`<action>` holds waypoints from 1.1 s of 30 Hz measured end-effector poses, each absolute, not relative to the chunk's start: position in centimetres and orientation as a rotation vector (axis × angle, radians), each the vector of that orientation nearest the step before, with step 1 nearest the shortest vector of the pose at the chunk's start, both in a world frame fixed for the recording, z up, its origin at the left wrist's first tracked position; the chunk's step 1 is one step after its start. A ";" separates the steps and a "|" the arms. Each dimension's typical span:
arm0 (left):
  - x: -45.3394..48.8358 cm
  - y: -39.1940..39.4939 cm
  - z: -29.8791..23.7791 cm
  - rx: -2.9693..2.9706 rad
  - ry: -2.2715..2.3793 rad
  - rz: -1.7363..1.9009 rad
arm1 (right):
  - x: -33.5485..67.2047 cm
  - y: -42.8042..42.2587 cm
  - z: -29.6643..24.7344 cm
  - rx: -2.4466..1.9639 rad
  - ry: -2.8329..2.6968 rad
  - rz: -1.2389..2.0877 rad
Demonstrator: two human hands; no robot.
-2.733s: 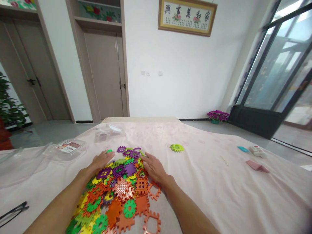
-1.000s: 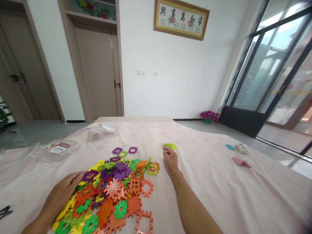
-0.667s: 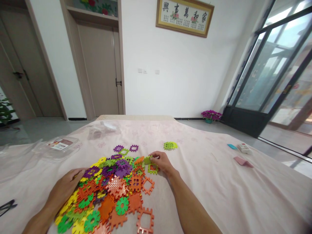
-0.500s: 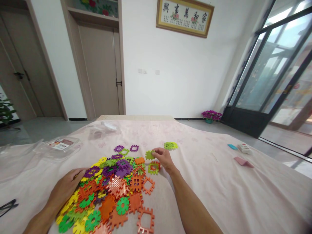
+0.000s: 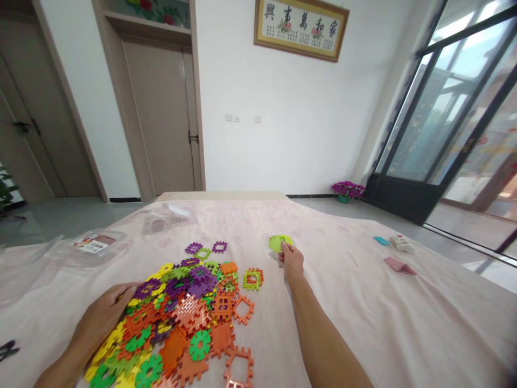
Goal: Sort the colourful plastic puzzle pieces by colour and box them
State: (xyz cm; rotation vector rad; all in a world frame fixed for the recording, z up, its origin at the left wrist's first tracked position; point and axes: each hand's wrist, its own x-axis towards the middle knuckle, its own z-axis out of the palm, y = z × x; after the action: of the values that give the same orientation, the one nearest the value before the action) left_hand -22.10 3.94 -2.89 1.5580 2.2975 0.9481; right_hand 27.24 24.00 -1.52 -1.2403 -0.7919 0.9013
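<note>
The right hand (image 5: pixel 291 260) pinches a flat lime-green piece (image 5: pixel 278 244) of smooth plastic, notched around its edge, between thumb and fingers. It sits out on the pale pink cloth (image 5: pixel 339 302), to the right of the heap, overlapping a brighter yellow-green piece (image 5: pixel 288 238).

The left hand (image 5: pixel 105 310) rests along the left flank of the pile (image 5: pixel 189 310), fingers together; from where I stand I can't tell whether its tips close on anything. The heap is a jumble of thin toothed plates: glossy orange squares, green slotted discs, purple lattices, and a shiny coppery one (image 5: pixel 190 311) with a brick pattern. An open orange frame (image 5: pixel 228 372) lies at its near edge. Clear, crinkly-looking plastic containers (image 5: pixel 97 249) stand beyond, one labelled, and the cloth falls in soft creases.
</note>
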 end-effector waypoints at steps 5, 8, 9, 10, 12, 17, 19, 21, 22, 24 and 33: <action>-22.3 4.0 -2.9 1.563 2.305 0.937 | 27.0 23.9 -1.0 -1.067 -0.597 0.973; -22.3 4.0 -2.7 1.577 2.320 0.904 | 26.6 22.9 -0.4 -1.117 -0.804 1.036; -22.3 4.0 -2.7 1.588 2.323 0.895 | 26.4 22.4 -0.2 -1.135 -0.924 1.074; -22.3 4.0 -2.6 1.595 2.328 0.886 | 26.1 22.0 0.0 -1.143 -1.063 1.121; -22.3 4.0 -2.6 1.595 2.342 0.874 | 25.6 21.2 0.4 -1.128 -1.369 1.230; -22.3 3.9 -2.8 1.598 2.336 0.900 | 24.7 20.7 0.8 -1.117 -2.017 1.328; -22.3 3.9 -2.8 1.584 2.332 0.897 | 24.5 20.7 0.8 -1.159 -2.098 1.285; -22.2 3.9 -2.7 1.582 2.322 0.897 | 24.5 20.8 0.8 -1.194 -2.066 1.301; -22.1 3.9 -2.7 1.584 2.317 0.901 | 24.5 20.8 0.8 -1.209 -2.036 1.311; -22.0 3.8 -2.6 1.577 2.320 0.908 | 24.5 20.7 0.9 -1.219 -1.963 1.290; -22.1 3.9 -2.6 1.606 2.330 0.913 | 25.4 21.5 0.3 -1.250 -1.502 1.082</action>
State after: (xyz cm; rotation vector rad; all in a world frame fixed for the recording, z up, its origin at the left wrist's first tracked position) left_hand -22.14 3.86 -2.58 1.6055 2.3299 0.9135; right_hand 25.44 21.49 0.27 -1.2502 -1.5016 1.0818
